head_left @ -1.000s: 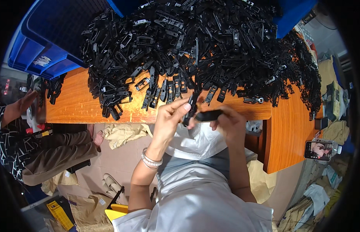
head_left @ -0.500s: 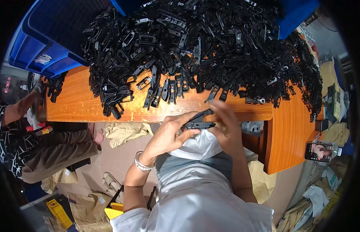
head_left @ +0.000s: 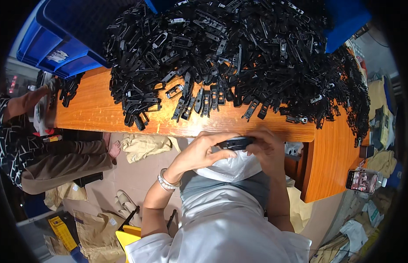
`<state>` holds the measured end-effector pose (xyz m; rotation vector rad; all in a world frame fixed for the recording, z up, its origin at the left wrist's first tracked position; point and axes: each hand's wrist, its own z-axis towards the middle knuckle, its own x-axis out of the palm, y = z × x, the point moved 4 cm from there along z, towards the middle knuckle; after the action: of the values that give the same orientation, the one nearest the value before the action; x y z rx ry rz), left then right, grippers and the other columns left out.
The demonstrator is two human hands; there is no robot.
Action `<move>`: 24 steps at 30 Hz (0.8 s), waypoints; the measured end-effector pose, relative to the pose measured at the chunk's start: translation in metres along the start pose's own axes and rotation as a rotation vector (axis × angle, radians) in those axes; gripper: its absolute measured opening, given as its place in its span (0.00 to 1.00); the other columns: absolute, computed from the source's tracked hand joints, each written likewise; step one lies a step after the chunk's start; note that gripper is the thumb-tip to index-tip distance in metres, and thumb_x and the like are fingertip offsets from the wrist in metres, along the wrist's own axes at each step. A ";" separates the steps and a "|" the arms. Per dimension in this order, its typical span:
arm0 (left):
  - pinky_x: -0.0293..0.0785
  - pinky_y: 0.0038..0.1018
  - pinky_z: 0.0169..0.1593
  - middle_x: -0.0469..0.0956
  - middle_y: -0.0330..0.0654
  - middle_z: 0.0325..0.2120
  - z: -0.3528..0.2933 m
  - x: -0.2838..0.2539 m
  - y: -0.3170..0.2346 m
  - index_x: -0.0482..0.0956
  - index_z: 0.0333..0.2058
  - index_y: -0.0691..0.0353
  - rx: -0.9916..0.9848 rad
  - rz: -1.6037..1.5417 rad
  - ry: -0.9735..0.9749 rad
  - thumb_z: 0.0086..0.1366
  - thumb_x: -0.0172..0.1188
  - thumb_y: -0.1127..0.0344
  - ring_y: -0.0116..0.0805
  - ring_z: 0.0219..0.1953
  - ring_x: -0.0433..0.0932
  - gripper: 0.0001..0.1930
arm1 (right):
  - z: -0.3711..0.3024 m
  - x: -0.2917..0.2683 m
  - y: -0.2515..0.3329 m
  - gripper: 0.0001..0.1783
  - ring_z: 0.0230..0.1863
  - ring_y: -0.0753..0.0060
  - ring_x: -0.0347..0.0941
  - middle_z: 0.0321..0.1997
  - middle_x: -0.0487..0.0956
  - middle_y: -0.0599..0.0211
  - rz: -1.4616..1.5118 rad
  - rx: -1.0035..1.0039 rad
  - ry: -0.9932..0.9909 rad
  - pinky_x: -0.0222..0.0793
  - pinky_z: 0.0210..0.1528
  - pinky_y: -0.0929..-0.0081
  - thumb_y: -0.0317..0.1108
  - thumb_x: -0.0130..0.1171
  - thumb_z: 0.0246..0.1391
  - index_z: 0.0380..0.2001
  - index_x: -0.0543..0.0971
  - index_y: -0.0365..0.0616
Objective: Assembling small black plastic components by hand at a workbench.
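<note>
Between my two hands, just in front of the table's near edge, is a narrow black plastic part (head_left: 235,143). My left hand (head_left: 205,149) grips its left end between thumb and fingers. At its right end, my right hand (head_left: 267,147) pinches the part with thumb and fingertips. The part lies roughly level, and my fingers cover both ends. Beyond it, on the wooden table (head_left: 164,127), rises a large heap of similar black plastic parts (head_left: 204,48). Several loose parts (head_left: 207,103) lie side by side at the heap's near edge. White cloth or plastic (head_left: 232,166) covers my lap.
A blue crate (head_left: 63,44) stands tilted at the far left, and another blue container (head_left: 344,22) at the far right. A phone (head_left: 361,180) stands right of the table. A co-worker's leg (head_left: 68,168) is at the left. Brown sacks (head_left: 147,147) lie on the floor.
My right fingers have come down from above the part onto its right end. A raised, angled black piece now lies level with the rest. The view has shifted slightly.
</note>
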<state>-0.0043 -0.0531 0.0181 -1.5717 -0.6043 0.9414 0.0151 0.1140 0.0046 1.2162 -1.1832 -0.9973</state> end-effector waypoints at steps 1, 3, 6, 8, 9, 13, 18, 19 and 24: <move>0.71 0.25 0.40 0.78 0.45 0.30 0.002 0.000 -0.002 0.72 0.44 0.68 0.015 0.034 0.026 0.51 0.63 0.68 0.31 0.33 0.77 0.21 | -0.001 0.001 -0.002 0.16 0.30 0.79 0.71 0.33 0.72 0.66 0.001 0.001 0.003 0.69 0.31 0.83 0.17 0.58 0.38 0.36 0.76 0.35; 0.71 0.26 0.40 0.78 0.46 0.31 0.004 -0.001 -0.002 0.73 0.43 0.68 0.029 0.067 0.052 0.50 0.63 0.67 0.31 0.33 0.77 0.21 | -0.002 0.002 -0.003 0.16 0.30 0.79 0.71 0.34 0.72 0.64 -0.080 -0.088 -0.036 0.69 0.29 0.85 0.17 0.57 0.39 0.36 0.75 0.33; 0.71 0.26 0.41 0.78 0.46 0.32 0.003 -0.005 0.001 0.74 0.42 0.67 0.010 0.119 0.048 0.50 0.63 0.65 0.35 0.34 0.78 0.20 | -0.003 0.005 0.000 0.15 0.30 0.79 0.71 0.34 0.73 0.64 -0.202 -0.117 -0.047 0.69 0.30 0.85 0.17 0.57 0.39 0.36 0.76 0.33; 0.71 0.28 0.36 0.77 0.49 0.30 0.002 -0.008 -0.004 0.74 0.40 0.66 0.060 0.144 0.009 0.52 0.61 0.64 0.39 0.28 0.77 0.17 | 0.000 0.009 0.008 0.15 0.28 0.77 0.71 0.33 0.72 0.63 -0.134 -0.092 -0.039 0.69 0.29 0.85 0.15 0.55 0.39 0.36 0.75 0.31; 0.71 0.28 0.36 0.77 0.49 0.30 0.002 -0.008 -0.006 0.74 0.40 0.66 0.060 0.142 0.011 0.52 0.61 0.64 0.39 0.28 0.77 0.17 | 0.001 0.010 0.009 0.14 0.27 0.76 0.71 0.33 0.70 0.61 -0.066 -0.069 -0.028 0.69 0.29 0.85 0.14 0.53 0.40 0.36 0.74 0.29; 0.71 0.29 0.32 0.76 0.48 0.28 0.006 -0.026 -0.005 0.76 0.34 0.67 0.184 0.267 -0.110 0.53 0.59 0.67 0.40 0.25 0.76 0.11 | 0.000 0.009 -0.002 0.15 0.27 0.76 0.71 0.33 0.70 0.61 -0.267 -0.140 0.013 0.69 0.29 0.85 0.13 0.52 0.40 0.36 0.74 0.29; 0.68 0.33 0.27 0.72 0.48 0.22 0.010 -0.097 0.016 0.77 0.28 0.68 -0.069 0.808 -0.657 0.51 0.56 0.75 0.42 0.22 0.73 0.05 | -0.003 0.006 -0.008 0.15 0.27 0.76 0.70 0.33 0.70 0.61 -0.210 -0.123 -0.029 0.68 0.29 0.84 0.12 0.50 0.41 0.36 0.74 0.30; 0.68 0.33 0.27 0.72 0.48 0.22 0.010 -0.105 0.020 0.77 0.28 0.68 -0.068 0.808 -0.657 0.51 0.56 0.75 0.42 0.22 0.73 0.05 | -0.004 0.005 -0.006 0.15 0.27 0.76 0.70 0.33 0.70 0.61 -0.210 -0.124 -0.030 0.68 0.29 0.84 0.12 0.50 0.41 0.36 0.74 0.30; 0.67 0.33 0.28 0.70 0.50 0.24 0.014 -0.112 0.034 0.76 0.26 0.69 -0.017 0.980 -0.540 0.48 0.58 0.75 0.47 0.23 0.72 0.05 | -0.004 0.007 -0.004 0.15 0.28 0.78 0.70 0.32 0.70 0.63 -0.160 -0.090 -0.021 0.67 0.29 0.84 0.13 0.51 0.40 0.36 0.74 0.32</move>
<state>-0.0815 -0.1426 0.0122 -1.6246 -0.1549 2.1348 0.0203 0.1071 0.0020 1.2463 -1.0579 -1.1726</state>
